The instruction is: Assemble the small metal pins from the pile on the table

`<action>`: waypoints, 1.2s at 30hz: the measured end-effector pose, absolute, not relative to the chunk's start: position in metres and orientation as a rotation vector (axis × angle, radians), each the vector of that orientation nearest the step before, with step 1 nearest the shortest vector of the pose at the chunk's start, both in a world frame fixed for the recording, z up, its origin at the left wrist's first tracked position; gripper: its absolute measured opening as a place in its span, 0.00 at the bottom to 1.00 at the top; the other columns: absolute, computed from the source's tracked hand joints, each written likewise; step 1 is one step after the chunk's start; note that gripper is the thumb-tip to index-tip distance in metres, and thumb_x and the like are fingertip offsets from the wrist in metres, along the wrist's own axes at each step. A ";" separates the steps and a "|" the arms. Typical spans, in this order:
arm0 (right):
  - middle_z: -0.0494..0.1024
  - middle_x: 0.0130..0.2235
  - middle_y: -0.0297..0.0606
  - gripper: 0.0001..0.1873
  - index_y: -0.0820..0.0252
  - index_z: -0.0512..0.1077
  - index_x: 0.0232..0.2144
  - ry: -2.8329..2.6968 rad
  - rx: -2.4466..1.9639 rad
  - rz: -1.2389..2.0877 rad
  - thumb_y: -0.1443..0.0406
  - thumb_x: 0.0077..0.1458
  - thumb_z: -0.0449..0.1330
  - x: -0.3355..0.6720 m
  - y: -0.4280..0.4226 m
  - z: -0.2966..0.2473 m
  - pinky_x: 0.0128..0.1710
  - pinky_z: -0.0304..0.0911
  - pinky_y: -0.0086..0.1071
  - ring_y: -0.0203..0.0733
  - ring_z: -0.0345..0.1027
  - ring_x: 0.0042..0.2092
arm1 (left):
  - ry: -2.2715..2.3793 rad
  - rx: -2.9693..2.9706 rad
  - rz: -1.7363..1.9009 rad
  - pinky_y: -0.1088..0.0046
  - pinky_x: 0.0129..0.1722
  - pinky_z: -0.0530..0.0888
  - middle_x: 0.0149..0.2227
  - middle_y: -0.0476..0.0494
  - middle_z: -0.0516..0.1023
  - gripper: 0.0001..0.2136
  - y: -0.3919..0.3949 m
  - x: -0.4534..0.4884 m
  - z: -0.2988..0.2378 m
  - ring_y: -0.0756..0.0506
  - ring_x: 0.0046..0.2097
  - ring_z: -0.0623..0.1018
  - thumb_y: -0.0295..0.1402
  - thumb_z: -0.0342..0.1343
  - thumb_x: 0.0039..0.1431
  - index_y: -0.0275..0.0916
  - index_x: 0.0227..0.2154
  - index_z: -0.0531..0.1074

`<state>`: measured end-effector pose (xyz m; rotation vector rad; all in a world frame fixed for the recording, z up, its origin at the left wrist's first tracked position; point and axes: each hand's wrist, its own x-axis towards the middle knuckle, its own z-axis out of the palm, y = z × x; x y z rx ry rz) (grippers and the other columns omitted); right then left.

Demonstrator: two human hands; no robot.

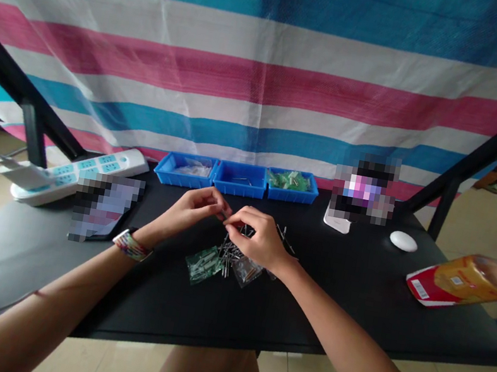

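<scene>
My left hand (200,208) and my right hand (260,234) meet above the middle of the black table. Both have thumb and fingers closed in a pinch, fingertips nearly touching. A small slim piece seems to lie between them, too small to name. Below my right hand spreads a pile of thin metal rods (227,253), partly hidden by that hand. On the pile's near left is a green and clear small bag (204,265) with pale pieces inside. Another clear small bag (247,272) with brownish contents lies under my right wrist.
Behind stand three blue bins: a left bin (158,171) with clear bags, a middle bin (238,190) with thin metal pieces, a right bin (292,197) with green bags. A power strip (87,173) and phone (112,207) lie left; a bottle (462,281) lies right.
</scene>
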<state>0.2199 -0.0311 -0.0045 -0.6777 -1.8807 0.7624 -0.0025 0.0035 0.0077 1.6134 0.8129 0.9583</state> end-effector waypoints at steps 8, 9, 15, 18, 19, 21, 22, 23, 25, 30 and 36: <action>0.81 0.38 0.37 0.07 0.54 0.79 0.42 -1.770 -0.758 0.737 0.65 0.64 0.61 0.224 -0.029 -0.006 0.38 0.73 0.36 0.41 0.75 0.35 | 0.813 1.637 0.936 0.69 0.42 0.76 0.33 0.43 0.83 0.14 0.006 -0.004 0.002 0.46 0.36 0.80 0.44 0.70 0.61 0.37 0.36 0.82; 0.81 0.39 0.37 0.08 0.54 0.79 0.44 -1.775 -0.747 0.712 0.65 0.64 0.61 0.224 -0.028 -0.006 0.39 0.73 0.36 0.41 0.75 0.36 | 0.822 1.645 0.907 0.69 0.42 0.76 0.33 0.43 0.83 0.14 0.006 -0.005 0.001 0.45 0.36 0.80 0.44 0.71 0.60 0.37 0.35 0.83; 0.79 0.42 0.39 0.06 0.55 0.80 0.41 -1.798 -0.712 0.696 0.67 0.64 0.63 0.223 -0.027 -0.009 0.37 0.74 0.34 0.38 0.75 0.36 | 0.810 1.594 0.841 0.71 0.37 0.76 0.31 0.43 0.83 0.14 0.002 0.000 0.000 0.47 0.33 0.80 0.42 0.74 0.55 0.35 0.36 0.83; 0.78 0.42 0.38 0.06 0.57 0.80 0.41 -1.786 -0.684 0.669 0.67 0.62 0.65 0.224 -0.026 -0.011 0.34 0.73 0.31 0.35 0.73 0.33 | 0.790 1.574 0.837 0.75 0.35 0.74 0.28 0.47 0.82 0.16 0.002 0.002 0.001 0.49 0.31 0.80 0.38 0.75 0.54 0.35 0.39 0.79; 0.78 0.41 0.38 0.05 0.57 0.80 0.41 -1.791 -0.673 0.661 0.67 0.62 0.65 0.224 -0.025 -0.011 0.34 0.73 0.31 0.35 0.73 0.33 | 0.783 1.564 0.836 0.76 0.34 0.74 0.28 0.48 0.82 0.16 0.002 0.003 0.002 0.49 0.30 0.79 0.38 0.76 0.54 0.36 0.39 0.78; 0.78 0.41 0.38 0.04 0.57 0.80 0.39 -1.818 -0.659 0.669 0.68 0.62 0.65 0.224 -0.026 -0.013 0.34 0.72 0.30 0.35 0.73 0.33 | 0.773 1.547 0.834 0.76 0.34 0.74 0.28 0.48 0.83 0.17 0.001 0.003 0.002 0.49 0.30 0.80 0.37 0.76 0.54 0.36 0.39 0.75; 0.78 0.40 0.37 0.04 0.57 0.80 0.39 -1.832 -0.656 0.678 0.69 0.61 0.65 0.224 -0.026 -0.013 0.34 0.72 0.30 0.35 0.73 0.34 | 0.772 1.544 0.830 0.76 0.34 0.74 0.29 0.47 0.83 0.17 0.001 0.003 0.002 0.49 0.31 0.80 0.37 0.75 0.54 0.37 0.38 0.74; 0.78 0.40 0.37 0.04 0.57 0.80 0.38 -1.844 -0.656 0.688 0.69 0.61 0.65 0.224 -0.026 -0.014 0.35 0.72 0.31 0.36 0.73 0.34 | 0.772 1.547 0.823 0.75 0.35 0.74 0.29 0.46 0.84 0.16 0.001 0.003 0.003 0.48 0.31 0.81 0.38 0.75 0.55 0.37 0.37 0.74; 0.77 0.39 0.36 0.03 0.58 0.79 0.37 -1.855 -0.663 0.703 0.69 0.61 0.65 0.224 -0.027 -0.014 0.35 0.71 0.31 0.36 0.73 0.35 | 0.767 1.565 0.817 0.74 0.35 0.74 0.28 0.45 0.83 0.15 0.000 0.003 0.004 0.48 0.31 0.81 0.40 0.73 0.57 0.36 0.35 0.74; 0.76 0.37 0.35 0.06 0.58 0.77 0.34 -1.812 -0.756 0.714 0.64 0.65 0.63 0.228 -0.024 -0.012 0.34 0.68 0.31 0.36 0.70 0.33 | 0.791 1.609 0.903 0.72 0.38 0.75 0.28 0.46 0.81 0.15 -0.004 0.005 0.011 0.47 0.32 0.80 0.43 0.70 0.60 0.36 0.33 0.76; 0.74 0.33 0.34 0.11 0.58 0.76 0.32 -1.731 -0.811 0.713 0.60 0.66 0.62 0.235 -0.017 -0.014 0.31 0.64 0.31 0.36 0.69 0.31 | 0.815 1.703 0.956 0.71 0.38 0.75 0.30 0.45 0.80 0.14 -0.003 0.002 0.011 0.47 0.34 0.78 0.43 0.66 0.64 0.36 0.33 0.76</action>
